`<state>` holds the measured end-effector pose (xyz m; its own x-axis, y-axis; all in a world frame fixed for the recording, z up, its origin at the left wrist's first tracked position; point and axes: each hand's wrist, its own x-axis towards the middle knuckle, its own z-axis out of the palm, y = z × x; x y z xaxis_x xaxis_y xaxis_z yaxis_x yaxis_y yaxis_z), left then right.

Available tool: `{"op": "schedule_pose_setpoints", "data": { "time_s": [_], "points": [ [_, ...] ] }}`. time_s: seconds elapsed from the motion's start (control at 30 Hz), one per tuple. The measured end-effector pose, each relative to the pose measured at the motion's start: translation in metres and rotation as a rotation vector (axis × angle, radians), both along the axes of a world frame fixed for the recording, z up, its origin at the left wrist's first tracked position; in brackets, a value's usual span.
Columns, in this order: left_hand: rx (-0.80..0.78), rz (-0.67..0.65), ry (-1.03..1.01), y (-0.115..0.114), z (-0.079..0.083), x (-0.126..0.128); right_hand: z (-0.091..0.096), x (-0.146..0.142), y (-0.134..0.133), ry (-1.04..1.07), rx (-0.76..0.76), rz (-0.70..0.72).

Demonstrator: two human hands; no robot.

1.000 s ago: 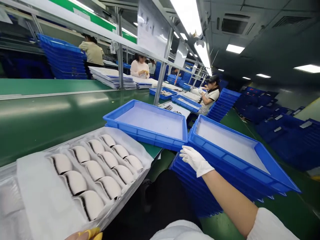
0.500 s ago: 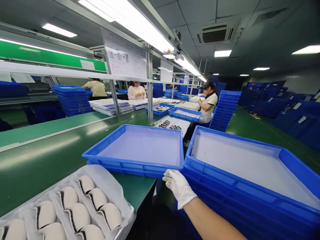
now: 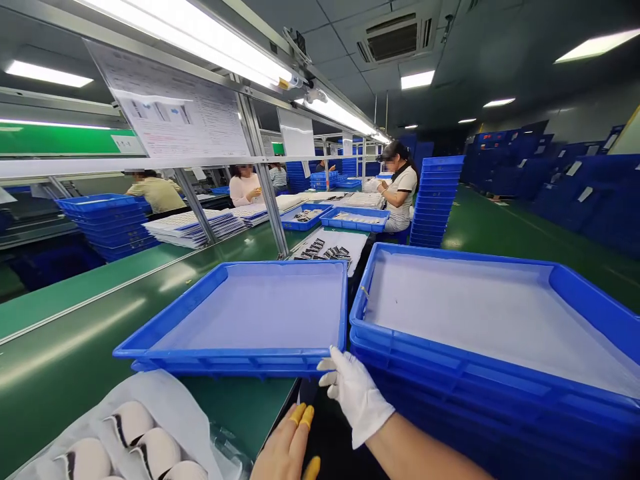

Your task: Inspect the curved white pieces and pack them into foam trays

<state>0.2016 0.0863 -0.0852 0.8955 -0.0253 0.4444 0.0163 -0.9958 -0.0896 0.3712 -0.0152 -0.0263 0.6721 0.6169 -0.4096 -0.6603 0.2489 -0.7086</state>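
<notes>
Blue plastic tray (image 3: 230,353) sits just left of centre in the frame, lined with a plain pale sheet (image 3: 265,307), and the bit that matters is its near right corner. The white-gloved right hand (image 3: 355,393) is right up at that corner, so from this grip the tray stretches off to the left and a bit up the frame, long side running roughly left to right as far as I can judge. Fingers are half curled around the corner, but I honestly can't tell if they've got a hold on the rim or are only resting by it. Left hand (image 3: 287,443), yellow covers on the fingertips, is farther off at bottom centre — fingers stretched out, thumb away from them, nothing in that grip that I can see. A lower tray (image 3: 150,367) shows underneath the main one, and the pair rests on the shiny green desk (image 3: 230,407), right end poking out past the desk's edge. Just beside it on the right there's a stack of more blue trays (image 3: 480,367), with a narrow gap between. Lower left you get white padded pieces (image 3: 157,450) bedded in white paper (image 3: 167,393). Farther back it's a long workroom — tube lights (image 3: 200,40) overhead, a printed sheet (image 3: 175,100) hung upper left, and a co-worker (image 3: 400,193) seated right of centre beside tall stacked crates (image 3: 436,200).
</notes>
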Motion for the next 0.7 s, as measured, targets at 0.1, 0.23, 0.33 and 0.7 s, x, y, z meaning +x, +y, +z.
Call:
{"op": "schedule_pose_setpoints", "data": {
  "time_s": [0.1, 0.23, 0.33, 0.7],
  "points": [
    [0.069, 0.124, -0.036, 0.008, -0.009, 0.011, -0.008, -0.015, 0.000, -0.030, 0.030, 0.336],
    [0.065, 0.215, -0.024, 0.009, -0.016, 0.015, -0.020, -0.015, -0.010, -0.165, -0.080, 0.387],
    [0.045, 0.235, -0.008, 0.003, -0.019, 0.013, -0.019, -0.004, -0.008, -0.318, -0.114, 0.251],
    [-0.044, 0.259, -0.057, -0.007, -0.027, 0.015, 0.028, -0.001, 0.030, -0.433, -0.173, 0.075]
  ]
}}
